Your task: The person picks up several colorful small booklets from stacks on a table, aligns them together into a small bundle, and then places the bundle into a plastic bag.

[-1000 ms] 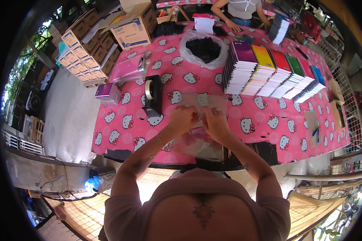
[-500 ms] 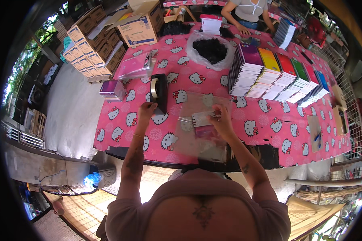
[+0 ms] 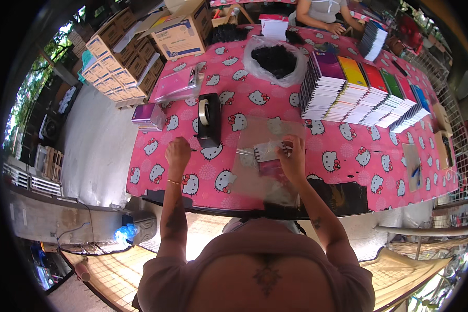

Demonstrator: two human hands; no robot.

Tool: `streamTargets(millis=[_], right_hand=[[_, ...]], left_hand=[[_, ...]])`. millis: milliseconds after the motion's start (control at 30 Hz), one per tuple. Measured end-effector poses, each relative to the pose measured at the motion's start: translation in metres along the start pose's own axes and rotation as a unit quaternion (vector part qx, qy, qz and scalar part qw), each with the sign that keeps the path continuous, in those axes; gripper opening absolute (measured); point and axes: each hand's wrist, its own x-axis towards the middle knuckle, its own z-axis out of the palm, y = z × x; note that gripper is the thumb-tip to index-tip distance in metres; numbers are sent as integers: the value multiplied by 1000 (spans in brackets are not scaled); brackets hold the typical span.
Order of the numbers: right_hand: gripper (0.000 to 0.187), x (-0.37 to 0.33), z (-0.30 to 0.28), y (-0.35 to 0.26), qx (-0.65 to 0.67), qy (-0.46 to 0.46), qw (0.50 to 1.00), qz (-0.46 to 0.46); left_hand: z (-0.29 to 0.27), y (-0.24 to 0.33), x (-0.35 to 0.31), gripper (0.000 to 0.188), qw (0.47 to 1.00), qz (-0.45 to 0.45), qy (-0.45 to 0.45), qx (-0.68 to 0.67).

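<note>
A small spiral notebook (image 3: pixel 268 151) in clear plastic lies on a larger transparent sheet (image 3: pixel 247 179) in front of me. My right hand (image 3: pixel 293 156) is at its right end, fingers bent and closed on the wrapped edge. To the left, my left hand (image 3: pixel 178 153) hovers over the tablecloth with curled fingers; whatever sits between the fingertips is too small to make out. Just beyond that hand stands a black tape dispenser (image 3: pixel 209 125) carrying a roll of tape (image 3: pixel 204 112).
Tall stacks of coloured spiral notebooks (image 3: pixel 327 70) stand at the right. A bag of black material (image 3: pixel 274 62), pink packets (image 3: pixel 178 84) and a small notebook pile (image 3: pixel 148 117) lie farther off. Cartons (image 3: pixel 182 34) rise at far left. Another person (image 3: pixel 325 15) sits across the table (image 3: pixel 343 179).
My left hand has come away from the tape dispenser, toward me and slightly left. My right hand stays at the wrapped notebook. The person across has shifted their arms.
</note>
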Motion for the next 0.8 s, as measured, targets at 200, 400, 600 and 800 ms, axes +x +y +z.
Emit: streamTargets(millis=[200, 400, 600, 800], right_hand=[[41, -3, 5, -1, 40, 33, 999, 6], [43, -8, 8, 2, 107, 27, 994, 3], [36, -10, 24, 28, 198, 79, 977, -17], [37, -68, 19, 83, 458, 20, 853, 248]], left_hand=[[-53, 191, 36, 16, 845, 407, -289, -191], [29, 208, 90, 18, 760, 393, -508, -102], [78, 162, 64, 34, 739, 107, -508, -429], [-6, 220, -48, 76, 902, 429, 40, -13]])
